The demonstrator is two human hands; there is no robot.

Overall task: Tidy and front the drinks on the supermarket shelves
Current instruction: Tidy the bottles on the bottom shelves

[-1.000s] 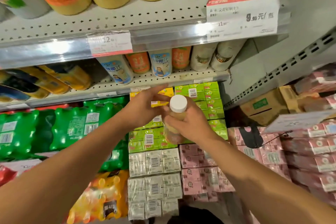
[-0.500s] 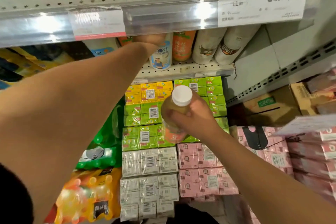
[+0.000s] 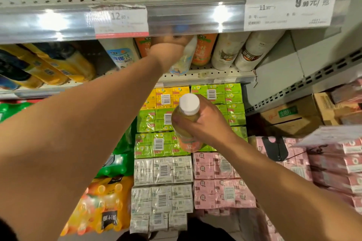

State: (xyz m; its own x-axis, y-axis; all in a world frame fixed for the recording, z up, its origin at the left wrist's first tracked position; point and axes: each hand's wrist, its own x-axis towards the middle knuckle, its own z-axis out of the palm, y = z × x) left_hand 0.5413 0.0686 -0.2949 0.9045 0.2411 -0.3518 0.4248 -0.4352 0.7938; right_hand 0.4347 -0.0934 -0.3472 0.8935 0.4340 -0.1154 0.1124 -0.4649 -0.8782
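My right hand (image 3: 203, 121) grips an orange juice bottle with a white cap (image 3: 187, 121) upright in front of the stacked cartons. My left hand (image 3: 169, 49) reaches into the middle shelf (image 3: 205, 76) and grips the top of a white coconut-drink bottle with a blue label (image 3: 184, 60); its fingers are partly hidden under the price rail. Beside it stand an orange bottle (image 3: 203, 49), another white and blue bottle (image 3: 121, 55) and two white bottles with brown labels (image 3: 246, 53).
Green (image 3: 156, 143), yellow, white and pink (image 3: 221, 182) carton packs are stacked below. Wrapped green and orange bottle packs (image 3: 103, 201) sit at lower left. Price tags (image 3: 290, 0) hang on the upper rail. Cardboard boxes (image 3: 290, 117) and pink cases lie at right.
My left hand left the juice bottle, rose to the middle shelf and took hold of the white and blue bottle, which now leans. My right hand keeps the juice bottle almost still.
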